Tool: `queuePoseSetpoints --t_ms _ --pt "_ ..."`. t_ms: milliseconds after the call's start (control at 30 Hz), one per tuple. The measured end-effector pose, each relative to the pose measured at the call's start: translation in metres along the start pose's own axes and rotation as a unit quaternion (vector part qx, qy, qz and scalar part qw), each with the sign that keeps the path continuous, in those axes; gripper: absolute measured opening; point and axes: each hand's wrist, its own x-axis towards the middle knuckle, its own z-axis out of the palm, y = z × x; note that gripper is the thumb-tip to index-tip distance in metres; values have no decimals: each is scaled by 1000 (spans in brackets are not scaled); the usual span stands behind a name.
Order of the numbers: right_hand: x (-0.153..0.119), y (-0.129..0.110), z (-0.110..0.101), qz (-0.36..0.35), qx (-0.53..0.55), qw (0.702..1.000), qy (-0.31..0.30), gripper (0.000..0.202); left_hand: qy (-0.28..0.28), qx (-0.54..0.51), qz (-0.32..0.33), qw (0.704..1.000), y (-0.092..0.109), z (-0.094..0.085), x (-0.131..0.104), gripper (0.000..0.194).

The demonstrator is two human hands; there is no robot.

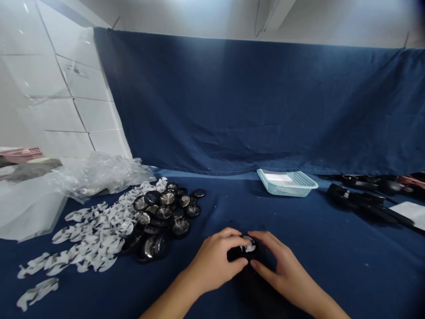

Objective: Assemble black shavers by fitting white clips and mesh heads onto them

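while my left hand [217,254] and right hand [280,266] pinch a round black part [247,253] low in the frame's centre, a white piece [251,245] shows on it. dark round caps [164,212] lie heaped left of centre; a pale blue basket [288,191] sits farther back, right of centre.

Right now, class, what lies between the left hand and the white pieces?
In the head view, a pile of round black parts lies between the left hand and the white pieces.
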Motion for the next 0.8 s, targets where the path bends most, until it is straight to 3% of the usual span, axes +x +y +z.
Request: queuePoseSetpoints --t_ms 200,533,800 --pt "3 -5 -5 -4 8 1000 -4 40 24 -1 -76 997 -2 4 -2 77" --pt "4 -6 -9 -2 -51 999 -7 35 8 13 -62 998 2 1 -2 69" --pt "-1 1 -4 -26 -99 995 11 26 10 26 -67 997 -1 4 -1 74"
